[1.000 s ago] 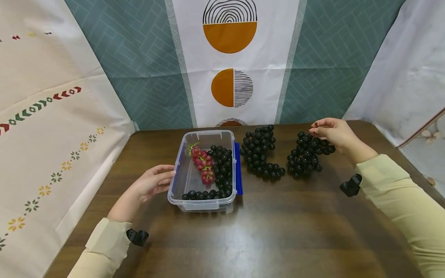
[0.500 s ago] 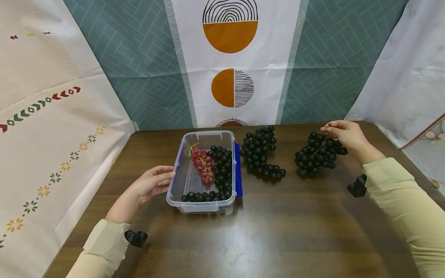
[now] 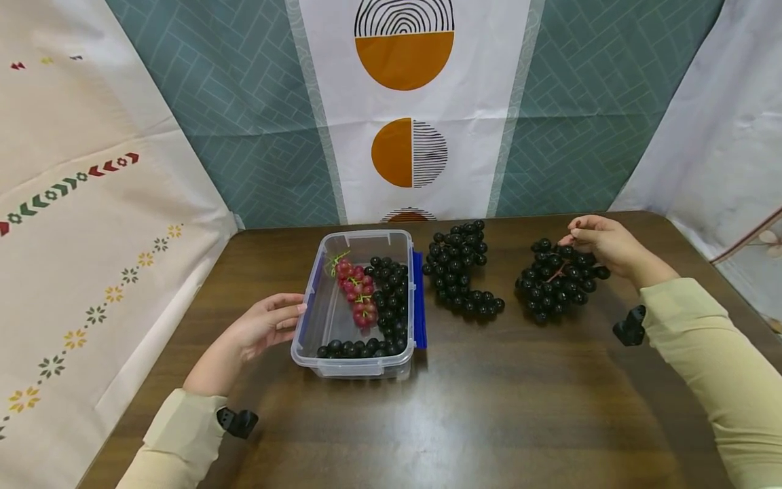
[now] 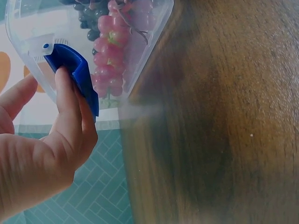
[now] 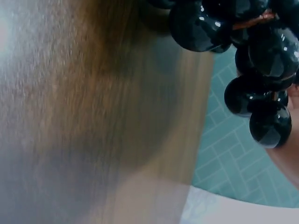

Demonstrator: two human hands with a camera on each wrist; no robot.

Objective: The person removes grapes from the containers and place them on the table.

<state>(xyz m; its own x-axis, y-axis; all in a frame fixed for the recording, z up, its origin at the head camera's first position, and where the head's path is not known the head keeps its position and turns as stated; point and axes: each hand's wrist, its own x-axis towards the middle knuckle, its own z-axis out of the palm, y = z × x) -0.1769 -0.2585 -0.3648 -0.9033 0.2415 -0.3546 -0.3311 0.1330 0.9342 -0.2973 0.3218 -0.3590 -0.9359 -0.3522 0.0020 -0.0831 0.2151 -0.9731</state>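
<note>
My left hand (image 3: 269,324) is at the left side of a clear plastic container (image 3: 357,367), fingers touching its blue latch (image 4: 74,67), thumb apart. Inside lie a red grape bunch (image 3: 357,288) with green stems and a black grape bunch (image 3: 391,299) along the right and front sides. At the right, my right hand (image 3: 611,248) pinches the top stem of another black bunch (image 3: 559,282). Its shiny berries (image 5: 201,28) fill the top of the right wrist view, where my fingers are mostly hidden. Between it and the container lies a third black bunch (image 3: 458,272).
A second blue latch (image 3: 419,299) hangs open on the container's right side. The brown wooden table (image 3: 489,407) backs onto a patterned cloth (image 3: 244,136). Light cloths hang at left and right.
My right hand has moved rightward with the black grape bunch, which has turned and spread over the table. The left hand stays at the container.
</note>
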